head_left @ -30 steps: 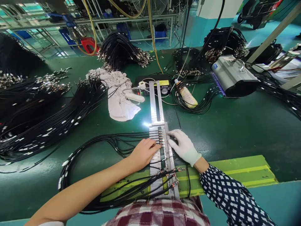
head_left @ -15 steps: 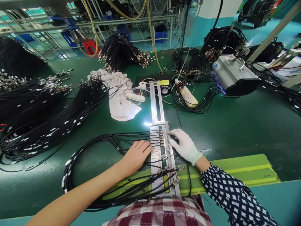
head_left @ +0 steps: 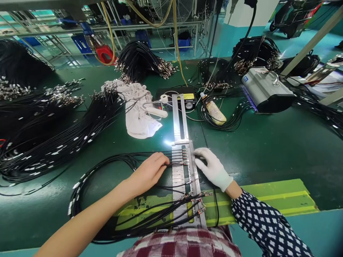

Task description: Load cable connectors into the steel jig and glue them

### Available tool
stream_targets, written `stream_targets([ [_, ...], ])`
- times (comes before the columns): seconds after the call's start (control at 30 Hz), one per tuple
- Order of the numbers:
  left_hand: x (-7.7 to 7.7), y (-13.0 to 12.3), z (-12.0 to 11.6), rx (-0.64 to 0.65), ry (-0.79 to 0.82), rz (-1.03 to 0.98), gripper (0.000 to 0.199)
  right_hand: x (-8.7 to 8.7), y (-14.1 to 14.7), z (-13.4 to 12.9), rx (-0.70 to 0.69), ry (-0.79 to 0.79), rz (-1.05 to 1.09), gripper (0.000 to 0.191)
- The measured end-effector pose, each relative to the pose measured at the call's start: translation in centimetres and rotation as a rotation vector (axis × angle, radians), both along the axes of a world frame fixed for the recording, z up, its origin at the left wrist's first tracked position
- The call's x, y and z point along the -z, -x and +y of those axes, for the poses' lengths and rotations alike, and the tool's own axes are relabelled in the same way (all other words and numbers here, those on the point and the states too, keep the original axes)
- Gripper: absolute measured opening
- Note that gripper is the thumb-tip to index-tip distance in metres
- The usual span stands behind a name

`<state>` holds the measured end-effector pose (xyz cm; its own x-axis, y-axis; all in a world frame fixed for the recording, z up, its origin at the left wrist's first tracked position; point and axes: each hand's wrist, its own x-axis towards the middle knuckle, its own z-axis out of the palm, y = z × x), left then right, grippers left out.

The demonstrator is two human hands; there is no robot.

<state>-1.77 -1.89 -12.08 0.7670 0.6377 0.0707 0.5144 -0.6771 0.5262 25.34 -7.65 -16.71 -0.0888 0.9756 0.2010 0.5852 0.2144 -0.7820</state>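
A slotted metal fixture [head_left: 179,175] lies lengthwise before me, with several black cables [head_left: 177,152] laid across its upper part, their metal-tipped ends side by side. Just left of it, my bare left hand [head_left: 151,169] has its fingertips closed on a black cable in that row; the exact grip is partly hidden. My right hand [head_left: 213,167], in a white glove, rests at the fixture's right edge, thumb and forefinger apart, with nothing visible between them. Below, a loose bunch of black cables [head_left: 160,217] crosses the fixture, tips pointing right.
Large cable bundles [head_left: 61,142] cover the left side. A white cloth [head_left: 139,117], a black control box [head_left: 191,103], a tape-wrapped bottle [head_left: 214,111] and a silver lamp unit [head_left: 268,89] over cables stand farther back. Yellow-green tape [head_left: 278,196] lines the front edge.
My left hand has drawn back slightly left and up, away from the fixture's edge. My right hand keeps its pose by the fixture, while the whole view has shifted a little.
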Motion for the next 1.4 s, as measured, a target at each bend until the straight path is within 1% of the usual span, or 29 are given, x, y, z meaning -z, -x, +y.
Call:
stream_targets([
  [0.07,-1.4,0.1,-0.5,-0.039,0.024,-0.104,0.013,-1.6,0.4,0.1,-0.05,-0.063,0.079,0.02],
  [0.13,-2.5,-0.2,-1.2,-0.058,0.049,-0.189,0.012,-3.3,1.0,0.2,-0.126,-0.124,0.117,0.022],
  [0.2,-3.1,-0.8,-1.8,-0.071,0.063,-0.244,0.011,-4.7,1.9,0.5,-0.179,-0.158,0.121,0.032],
  [0.27,-3.5,-1.6,-2.4,-0.08,0.062,-0.269,0.009,-5.3,2.8,0.7,-0.19,-0.158,0.127,0.041],
  [0.33,-3.7,-2.3,-2.7,-0.081,0.053,-0.279,0.008,-5.2,3.3,0.8,-0.196,-0.144,0.165,0.043],
  [0.43,-3.5,-3.1,-2.9,-0.071,0.065,-0.315,0.011,-4.3,3.5,0.5,-0.227,-0.108,0.247,0.042],
  [0.53,-2.9,-3.7,-3.0,-0.067,0.124,-0.379,0.015,-3.6,3.1,0.3,-0.238,-0.08,0.343,0.042],
  [0.6,-2.4,-3.9,-3.0,-0.066,0.152,-0.428,0.017,-3.5,2.9,0.2,-0.248,-0.056,0.405,0.041],
  [0.73,-1.5,-4.2,-3.0,-0.024,0.136,-0.528,0.02,-3.5,2.8,0.1,-0.283,0.023,0.529,0.04],
  [0.83,-1.1,-4.2,-2.7,0.069,0.04,-0.577,0.026,-3.2,2.9,0.1,-0.299,0.069,0.64,0.039],
  [0.93,-0.9,-4.1,-2.3,0.175,-0.138,-0.538,0.035,-2.8,3.0,0.0,-0.305,0.122,0.713,0.041],
  [1.03,-1.0,-4.0,-2.0,0.215,-0.37,-0.443,0.034,-2.7,3.0,0.0,-0.293,0.149,0.731,0.041],
  [1.1,-1.1,-3.9,-2.0,0.222,-0.481,-0.388,0.029,-2.7,3.0,-0.1,-0.283,0.136,0.732,0.04],
  [1.13,-1.1,-3.9,-2.0,0.229,-0.507,-0.37,0.028,-2.8,3.1,-0.1,-0.284,0.126,0.728,0.04],
  [1.2,-1.0,-3.9,-2.0,0.243,-0.51,-0.358,0.029,-3.0,3.1,-0.1,-0.293,0.105,0.713,0.041],
  [1.33,-0.6,-3.9,-2.1,0.234,-0.474,-0.409,0.029,-3.2,3.1,-0.1,-0.305,0.067,0.687,0.045],
  [1.4,-0.6,-4.0,-2.3,0.201,-0.411,-0.463,0.027,-3.3,3.1,-0.2,-0.305,0.065,0.672,0.047],
])
